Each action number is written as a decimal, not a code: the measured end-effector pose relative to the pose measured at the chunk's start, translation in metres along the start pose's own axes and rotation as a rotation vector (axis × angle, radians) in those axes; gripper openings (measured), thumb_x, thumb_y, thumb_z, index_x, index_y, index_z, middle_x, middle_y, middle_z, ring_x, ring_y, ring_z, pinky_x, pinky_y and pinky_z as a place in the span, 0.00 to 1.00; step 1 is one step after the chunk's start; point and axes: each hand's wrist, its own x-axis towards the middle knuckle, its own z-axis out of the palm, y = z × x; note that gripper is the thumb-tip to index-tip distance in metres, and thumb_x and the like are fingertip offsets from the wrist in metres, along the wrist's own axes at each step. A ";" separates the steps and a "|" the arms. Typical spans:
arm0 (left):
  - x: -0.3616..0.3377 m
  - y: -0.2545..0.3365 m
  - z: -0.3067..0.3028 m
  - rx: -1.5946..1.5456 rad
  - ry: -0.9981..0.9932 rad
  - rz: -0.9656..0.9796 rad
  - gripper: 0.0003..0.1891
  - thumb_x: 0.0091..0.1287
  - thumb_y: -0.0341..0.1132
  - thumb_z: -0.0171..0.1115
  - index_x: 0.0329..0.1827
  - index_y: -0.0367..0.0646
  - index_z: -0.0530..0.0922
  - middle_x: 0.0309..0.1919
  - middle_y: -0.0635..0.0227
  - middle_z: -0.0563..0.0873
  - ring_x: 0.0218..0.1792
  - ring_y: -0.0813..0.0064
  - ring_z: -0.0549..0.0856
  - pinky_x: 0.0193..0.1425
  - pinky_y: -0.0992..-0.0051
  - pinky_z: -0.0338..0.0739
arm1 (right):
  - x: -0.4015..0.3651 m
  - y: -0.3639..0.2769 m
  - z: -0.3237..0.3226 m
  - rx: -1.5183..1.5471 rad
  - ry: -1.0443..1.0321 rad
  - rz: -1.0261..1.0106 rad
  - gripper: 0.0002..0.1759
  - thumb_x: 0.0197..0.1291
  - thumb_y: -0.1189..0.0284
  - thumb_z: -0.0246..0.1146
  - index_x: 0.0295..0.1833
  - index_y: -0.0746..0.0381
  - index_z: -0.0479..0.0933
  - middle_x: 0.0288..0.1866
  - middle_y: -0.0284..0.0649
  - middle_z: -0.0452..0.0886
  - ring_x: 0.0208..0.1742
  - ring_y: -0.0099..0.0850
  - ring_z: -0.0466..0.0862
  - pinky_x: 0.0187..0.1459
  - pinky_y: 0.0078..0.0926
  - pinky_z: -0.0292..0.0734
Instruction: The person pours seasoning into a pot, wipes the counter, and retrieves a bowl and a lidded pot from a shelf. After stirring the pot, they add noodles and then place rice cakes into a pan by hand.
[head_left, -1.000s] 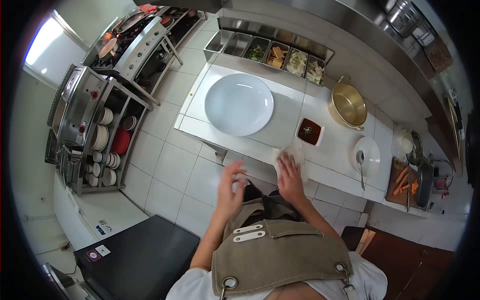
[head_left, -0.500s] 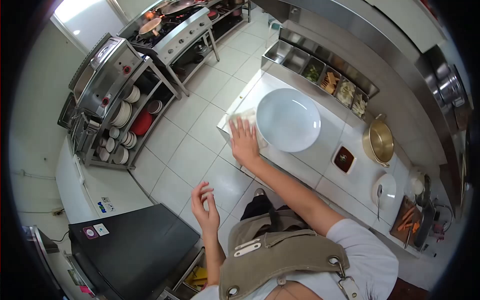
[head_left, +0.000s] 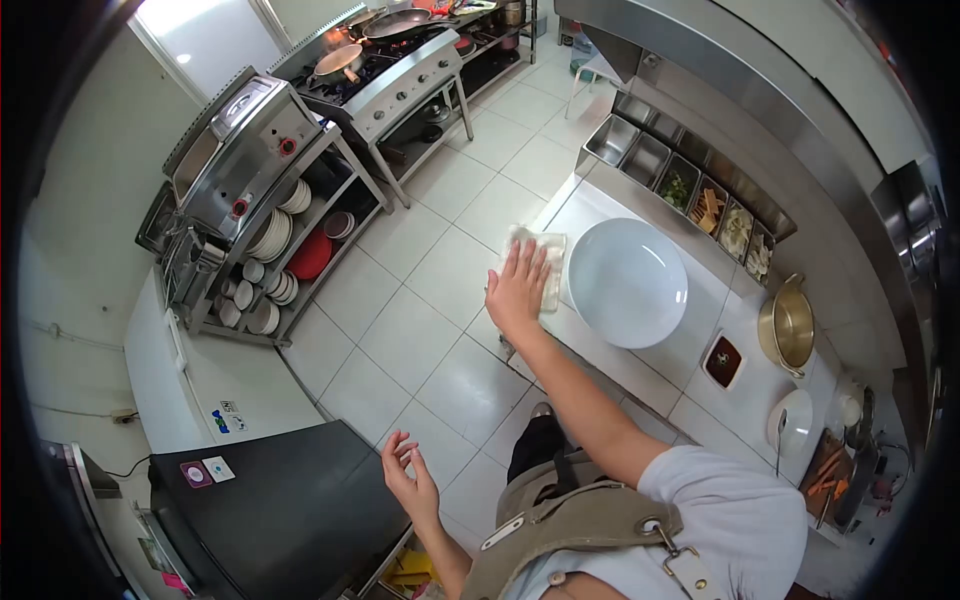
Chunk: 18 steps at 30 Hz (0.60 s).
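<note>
The left hand (head_left: 410, 487) hangs low beside the body, fingers loosely curled, holding nothing. Farther out, the right hand (head_left: 518, 292) presses flat with fingers spread on a white cloth (head_left: 553, 264) lying under its fingertips. A large white plate (head_left: 627, 283) sits just to its right.

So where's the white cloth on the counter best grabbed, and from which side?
Probably pinch the cloth by its free far edge, beyond the right hand pressing it, coming from the aisle side: it lies flat and limp at the end of the counter, and the white plate crowds its other side.
</note>
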 end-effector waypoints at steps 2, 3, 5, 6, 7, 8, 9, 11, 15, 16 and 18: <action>0.005 0.007 0.003 0.013 -0.014 0.026 0.18 0.62 0.21 0.50 0.56 0.34 0.70 0.46 0.58 0.78 0.40 0.72 0.80 0.43 0.75 0.75 | 0.011 0.005 0.000 -0.001 0.016 0.034 0.37 0.62 0.58 0.51 0.70 0.69 0.52 0.73 0.56 0.48 0.73 0.55 0.45 0.70 0.50 0.39; 0.007 0.012 0.006 0.020 -0.020 0.053 0.18 0.62 0.21 0.50 0.56 0.34 0.70 0.46 0.58 0.78 0.40 0.72 0.80 0.43 0.75 0.75 | 0.022 0.010 0.001 -0.001 0.037 0.060 0.37 0.62 0.59 0.51 0.70 0.69 0.52 0.72 0.57 0.49 0.73 0.55 0.46 0.70 0.50 0.40; 0.010 0.019 0.011 0.016 -0.026 0.071 0.18 0.62 0.21 0.50 0.56 0.34 0.70 0.45 0.58 0.79 0.40 0.72 0.80 0.43 0.75 0.75 | 0.060 0.016 0.001 -0.001 0.099 0.117 0.36 0.62 0.59 0.51 0.70 0.69 0.52 0.72 0.56 0.49 0.73 0.55 0.46 0.70 0.50 0.40; 0.007 0.021 0.012 0.010 -0.028 0.096 0.18 0.62 0.21 0.51 0.56 0.34 0.70 0.45 0.58 0.79 0.40 0.72 0.80 0.43 0.75 0.75 | 0.067 0.020 0.003 0.002 0.166 0.173 0.35 0.62 0.60 0.50 0.70 0.69 0.52 0.72 0.56 0.49 0.73 0.55 0.47 0.70 0.51 0.40; 0.002 0.022 0.013 0.011 -0.034 0.090 0.18 0.62 0.21 0.51 0.56 0.34 0.70 0.45 0.58 0.79 0.40 0.72 0.80 0.43 0.75 0.75 | 0.061 0.022 0.006 -0.003 0.161 0.177 0.35 0.62 0.60 0.50 0.70 0.69 0.52 0.72 0.56 0.49 0.73 0.55 0.47 0.70 0.51 0.40; -0.001 0.024 0.014 0.001 -0.040 0.078 0.18 0.62 0.22 0.51 0.56 0.34 0.70 0.44 0.58 0.80 0.40 0.72 0.81 0.43 0.75 0.75 | 0.055 0.020 0.009 -0.008 0.110 0.065 0.35 0.62 0.60 0.50 0.70 0.67 0.52 0.72 0.55 0.49 0.73 0.54 0.47 0.70 0.51 0.41; -0.001 0.025 0.017 -0.012 -0.046 0.072 0.17 0.62 0.22 0.51 0.56 0.34 0.70 0.43 0.59 0.80 0.40 0.72 0.81 0.43 0.75 0.75 | 0.050 0.017 0.011 -0.010 0.064 -0.044 0.35 0.62 0.60 0.50 0.70 0.66 0.53 0.72 0.55 0.50 0.73 0.53 0.48 0.70 0.51 0.42; -0.001 0.025 0.023 0.004 -0.088 0.091 0.17 0.62 0.22 0.51 0.56 0.35 0.71 0.43 0.59 0.80 0.40 0.72 0.81 0.44 0.75 0.75 | 0.013 0.012 0.005 0.009 0.062 -0.128 0.34 0.62 0.61 0.50 0.70 0.65 0.52 0.73 0.54 0.50 0.73 0.52 0.49 0.70 0.50 0.43; 0.002 0.034 0.037 0.050 -0.201 0.130 0.17 0.64 0.23 0.51 0.56 0.35 0.70 0.43 0.59 0.80 0.41 0.74 0.80 0.45 0.76 0.74 | -0.062 0.048 -0.027 -0.235 -0.042 -0.410 0.33 0.61 0.66 0.49 0.72 0.62 0.52 0.73 0.50 0.50 0.72 0.49 0.53 0.69 0.46 0.48; 0.005 0.038 0.042 0.051 -0.218 0.132 0.17 0.64 0.23 0.51 0.56 0.35 0.70 0.43 0.59 0.80 0.41 0.74 0.80 0.45 0.76 0.74 | -0.074 0.062 -0.033 -0.238 -0.046 -0.393 0.33 0.61 0.66 0.49 0.72 0.62 0.52 0.73 0.50 0.50 0.72 0.49 0.53 0.69 0.46 0.48; 0.013 0.048 0.053 0.031 -0.261 0.259 0.17 0.65 0.24 0.51 0.57 0.35 0.70 0.42 0.60 0.80 0.41 0.74 0.80 0.45 0.77 0.75 | -0.100 0.099 -0.048 -0.253 -0.016 -0.557 0.34 0.59 0.71 0.49 0.72 0.59 0.52 0.74 0.48 0.50 0.71 0.47 0.55 0.69 0.42 0.50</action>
